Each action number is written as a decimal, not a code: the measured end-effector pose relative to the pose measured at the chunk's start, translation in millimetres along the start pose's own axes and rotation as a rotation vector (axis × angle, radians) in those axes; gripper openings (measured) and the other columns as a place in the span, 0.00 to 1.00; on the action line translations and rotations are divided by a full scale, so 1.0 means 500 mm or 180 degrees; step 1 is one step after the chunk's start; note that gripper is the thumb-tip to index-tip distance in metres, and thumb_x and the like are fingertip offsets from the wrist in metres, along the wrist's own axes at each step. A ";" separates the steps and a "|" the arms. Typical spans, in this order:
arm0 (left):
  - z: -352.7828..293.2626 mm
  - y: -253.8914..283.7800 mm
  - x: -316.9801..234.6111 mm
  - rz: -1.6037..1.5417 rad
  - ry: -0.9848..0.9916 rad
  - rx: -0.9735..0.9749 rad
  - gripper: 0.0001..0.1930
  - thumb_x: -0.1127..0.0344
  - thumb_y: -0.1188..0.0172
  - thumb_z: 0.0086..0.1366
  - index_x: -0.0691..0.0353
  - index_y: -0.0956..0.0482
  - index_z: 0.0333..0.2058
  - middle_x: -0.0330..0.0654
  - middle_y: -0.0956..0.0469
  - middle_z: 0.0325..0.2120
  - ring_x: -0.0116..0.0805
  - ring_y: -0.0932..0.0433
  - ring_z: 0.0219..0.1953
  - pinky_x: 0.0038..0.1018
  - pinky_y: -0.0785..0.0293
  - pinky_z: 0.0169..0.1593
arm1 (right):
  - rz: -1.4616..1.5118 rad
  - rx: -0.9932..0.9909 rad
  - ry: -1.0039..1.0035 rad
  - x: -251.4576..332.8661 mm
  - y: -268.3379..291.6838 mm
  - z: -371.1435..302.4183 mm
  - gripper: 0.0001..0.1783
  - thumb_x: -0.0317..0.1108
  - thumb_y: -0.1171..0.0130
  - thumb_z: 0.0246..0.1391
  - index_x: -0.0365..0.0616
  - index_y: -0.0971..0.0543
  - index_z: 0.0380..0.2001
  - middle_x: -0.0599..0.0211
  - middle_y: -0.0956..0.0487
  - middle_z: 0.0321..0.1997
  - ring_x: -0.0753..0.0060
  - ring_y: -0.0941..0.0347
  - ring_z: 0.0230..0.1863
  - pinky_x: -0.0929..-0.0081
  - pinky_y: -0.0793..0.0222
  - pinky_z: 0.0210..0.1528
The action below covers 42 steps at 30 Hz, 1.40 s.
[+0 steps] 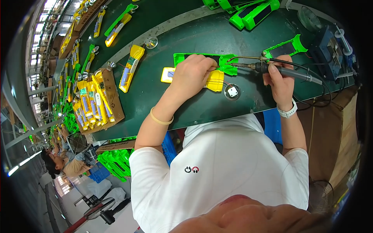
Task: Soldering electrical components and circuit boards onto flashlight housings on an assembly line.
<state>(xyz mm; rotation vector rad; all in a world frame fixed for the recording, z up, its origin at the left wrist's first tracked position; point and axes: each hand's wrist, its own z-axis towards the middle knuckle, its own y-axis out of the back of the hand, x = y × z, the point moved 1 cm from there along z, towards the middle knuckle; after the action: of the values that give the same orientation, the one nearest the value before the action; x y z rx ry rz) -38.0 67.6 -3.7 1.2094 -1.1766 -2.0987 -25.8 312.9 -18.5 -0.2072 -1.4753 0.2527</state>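
Observation:
My right hand (280, 77) grips a soldering iron (289, 71) by its dark handle, and a thin curved metal tube runs alongside its shaft. The iron's tip reaches the wide end of a green plastic housing (229, 64) lying on the bench. My left hand (194, 73) is closed over that housing, its fingertips pinched close to the tip; what they hold is hidden. Partly under the left hand lies a yellow flashlight half-shell (215, 81). Thin wires run from it to a round lamp reflector (232, 92) with a white square back.
Another yellow half-shell (132, 69) and a green frame (285, 47) lie on the green bench (155, 105). A carton (116, 97) of yellow shells stands left; green housings (254, 13) lie at the back. A blue device (328, 52) stands right. Another person (68, 165) sits far left.

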 end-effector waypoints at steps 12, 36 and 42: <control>0.013 -0.003 -0.005 0.0224 -0.0034 0.0009 0.03 0.69 0.44 0.51 0.59 0.24 0.26 0.43 0.30 0.19 0.41 0.29 0.24 0.34 0.32 0.28 | -0.0303 0.0646 -0.0001 -0.033 -0.005 0.033 0.12 0.24 0.45 0.50 0.42 0.38 0.33 0.71 0.31 0.23 0.85 0.35 0.20 0.87 0.40 0.20; 0.016 -0.001 -0.010 0.0319 0.0006 0.0043 0.03 0.69 0.45 0.51 0.61 0.24 0.25 0.45 0.29 0.19 0.43 0.28 0.25 0.35 0.31 0.30 | -0.0065 0.0311 0.0101 -0.025 0.003 0.020 0.11 0.28 0.46 0.53 0.43 0.38 0.34 0.69 0.30 0.22 0.81 0.34 0.18 0.86 0.40 0.19; 0.013 -0.002 -0.010 0.0336 0.0054 0.0120 0.04 0.69 0.44 0.51 0.61 0.23 0.25 0.45 0.28 0.19 0.44 0.28 0.25 0.35 0.31 0.30 | 0.0129 0.0211 0.0010 -0.010 -0.028 0.022 0.14 0.31 0.49 0.56 0.42 0.40 0.41 0.61 0.28 0.30 0.73 0.27 0.24 0.84 0.35 0.18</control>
<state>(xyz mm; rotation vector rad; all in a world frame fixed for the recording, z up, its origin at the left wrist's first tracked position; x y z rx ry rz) -41.2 74.6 -0.4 1.1535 -1.2500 -1.9936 -36.7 297.7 -18.2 -0.1842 -1.4583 0.3335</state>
